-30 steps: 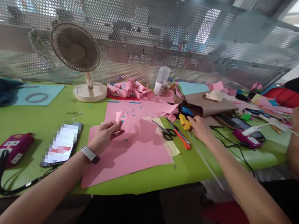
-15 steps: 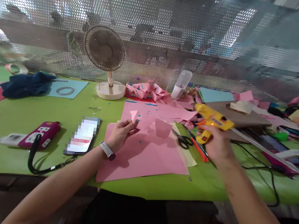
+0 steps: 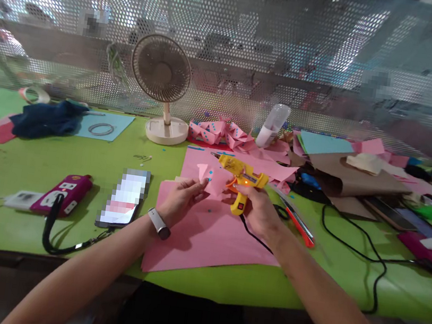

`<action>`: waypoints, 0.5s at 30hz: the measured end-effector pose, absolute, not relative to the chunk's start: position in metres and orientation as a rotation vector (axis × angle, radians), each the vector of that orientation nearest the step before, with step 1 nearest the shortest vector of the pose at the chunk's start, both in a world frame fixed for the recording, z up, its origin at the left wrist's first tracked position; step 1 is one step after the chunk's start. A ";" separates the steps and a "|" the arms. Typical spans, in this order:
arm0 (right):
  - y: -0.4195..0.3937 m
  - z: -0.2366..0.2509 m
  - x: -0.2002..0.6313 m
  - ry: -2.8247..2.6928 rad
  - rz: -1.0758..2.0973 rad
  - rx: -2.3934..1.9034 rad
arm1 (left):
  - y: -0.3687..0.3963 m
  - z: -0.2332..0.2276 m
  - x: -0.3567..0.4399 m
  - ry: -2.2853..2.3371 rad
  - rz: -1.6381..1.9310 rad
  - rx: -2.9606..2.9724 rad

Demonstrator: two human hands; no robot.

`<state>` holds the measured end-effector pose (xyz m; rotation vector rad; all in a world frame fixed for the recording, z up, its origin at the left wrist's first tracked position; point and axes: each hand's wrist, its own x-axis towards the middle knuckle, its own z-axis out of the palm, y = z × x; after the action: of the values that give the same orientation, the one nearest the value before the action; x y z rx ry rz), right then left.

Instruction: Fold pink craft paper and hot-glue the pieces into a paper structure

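A yellow glue gun (image 3: 251,178) with an orange trigger is gripped in my right hand (image 3: 260,207), its nozzle pointing left. My left hand (image 3: 183,199) pinches a small folded piece of pink paper (image 3: 202,172) between thumb and fingers. The glue gun's tip is just above and to the right of that piece, apart from it as far as I can see. Under both hands lie pink paper sheets (image 3: 188,244), with small blue dots near my left fingertips. Scissors (image 3: 282,212) and a red cutter (image 3: 299,224) lie to the right, the scissors mostly hidden behind my right hand.
A small fan (image 3: 162,71) stands at the back, beside a folded pink paper piece with blue dots (image 3: 220,133) and a clear-topped bottle (image 3: 273,126). A phone (image 3: 124,198) and a purple power strip (image 3: 64,194) lie left. Brown paper (image 3: 353,176) and a black cable (image 3: 381,263) are right.
My right hand has brought the glue gun left, from over the scissors to close beside the paper piece. My left hand still holds that piece in about the same place.
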<state>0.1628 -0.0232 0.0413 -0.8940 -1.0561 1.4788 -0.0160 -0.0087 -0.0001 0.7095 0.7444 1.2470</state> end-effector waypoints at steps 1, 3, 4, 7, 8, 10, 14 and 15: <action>-0.023 0.040 0.164 -1.054 1.495 -0.895 | -0.008 -0.001 -0.016 0.727 1.244 0.685; -0.024 0.040 0.165 -1.044 1.535 -0.887 | -0.007 -0.002 -0.016 0.704 1.242 0.646; -0.025 0.040 0.165 -1.036 1.552 -0.880 | -0.007 -0.003 -0.016 0.700 1.239 0.632; -0.028 0.041 0.167 -1.020 1.575 -0.869 | -0.005 -0.004 -0.017 0.694 1.234 0.605; -0.029 0.041 0.167 -1.019 1.577 -0.870 | -0.005 -0.005 -0.017 0.686 1.242 0.597; -0.030 0.042 0.168 -1.022 1.591 -0.869 | -0.004 -0.005 -0.019 0.666 1.265 0.586; -0.031 0.040 0.169 -1.037 1.619 -0.839 | -0.002 -0.004 -0.022 0.645 1.298 0.585; -0.031 0.040 0.169 -1.041 1.621 -0.837 | -0.002 -0.003 -0.022 0.641 1.304 0.586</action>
<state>0.1690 -0.0312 0.0400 -0.8367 -1.0406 1.6209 -0.0222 -0.0017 -0.0031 0.5863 0.6410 1.3040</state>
